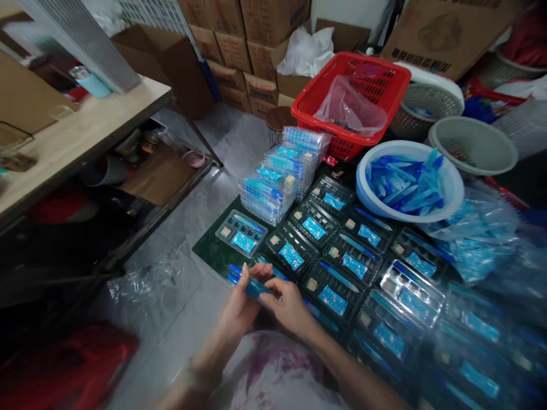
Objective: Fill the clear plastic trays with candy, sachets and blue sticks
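Observation:
A small bunch of slim blue pen-shaped pieces (255, 288) lies in my left hand (240, 300), whose thumb presses over them. My right hand (285, 302) has its fingers bent at the near end of the same bunch; its fingertips seem to pinch a piece there. Below and beyond my hands, clear plastic trays (292, 255) lie in rows on a dark green table. Many trays show a blue speckled packet (314, 228), a small beige block (312, 283) and one slim blue piece (341, 277).
Stacked filled trays (269, 191) stand at the table's far left. A white bowl (363, 196) of blue pieces sits behind the rows, beside a clear bag (482, 228) of more. Beyond are a red basket (310, 108) and cartons (265, 54). A wooden bench (141, 105) stands left.

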Demonstrator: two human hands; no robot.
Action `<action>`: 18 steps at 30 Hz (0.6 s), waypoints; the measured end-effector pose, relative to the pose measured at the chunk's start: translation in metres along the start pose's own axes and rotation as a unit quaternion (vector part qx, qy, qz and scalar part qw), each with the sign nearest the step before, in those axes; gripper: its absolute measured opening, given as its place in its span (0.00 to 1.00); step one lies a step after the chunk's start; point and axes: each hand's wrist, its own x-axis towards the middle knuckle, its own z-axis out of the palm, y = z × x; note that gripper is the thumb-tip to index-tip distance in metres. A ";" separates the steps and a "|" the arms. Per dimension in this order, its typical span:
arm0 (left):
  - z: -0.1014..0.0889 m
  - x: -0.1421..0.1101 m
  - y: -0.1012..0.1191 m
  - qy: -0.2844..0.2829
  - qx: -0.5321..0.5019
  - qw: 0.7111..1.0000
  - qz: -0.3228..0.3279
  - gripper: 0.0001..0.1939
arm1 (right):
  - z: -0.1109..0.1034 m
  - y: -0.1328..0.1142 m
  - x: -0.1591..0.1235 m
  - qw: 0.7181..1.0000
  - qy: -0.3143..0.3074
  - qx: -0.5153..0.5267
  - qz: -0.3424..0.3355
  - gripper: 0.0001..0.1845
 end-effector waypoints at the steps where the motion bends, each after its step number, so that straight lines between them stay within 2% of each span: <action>1: 0.002 -0.001 -0.001 0.000 0.004 1.000 -0.002 0.16 | -0.001 0.001 0.001 0.999 -0.005 0.035 0.012 0.04; 3: 0.003 -0.001 -0.002 0.004 0.013 1.000 0.002 0.17 | -0.003 0.003 0.005 0.996 -0.017 0.083 0.025 0.04; 5: 0.000 0.000 0.002 0.015 0.020 1.000 0.014 0.17 | -0.008 0.005 0.012 0.997 -0.011 0.076 0.018 0.04; 10: -0.029 0.008 0.029 0.061 0.030 0.997 0.037 0.16 | -0.015 0.007 0.046 0.995 0.095 -0.016 -0.013 0.05; 13: -0.046 0.010 0.043 0.077 0.039 0.996 0.035 0.12 | -0.014 0.009 0.057 0.990 0.124 -0.054 -0.026 0.04; 16: -0.051 0.012 0.041 0.085 0.055 0.995 0.025 0.07 | -0.021 0.019 0.053 0.976 0.157 -0.147 -0.043 0.04; 18: -0.048 0.015 0.033 0.098 0.070 0.992 0.021 0.05 | -0.034 0.032 0.047 0.950 0.205 -0.232 -0.031 0.05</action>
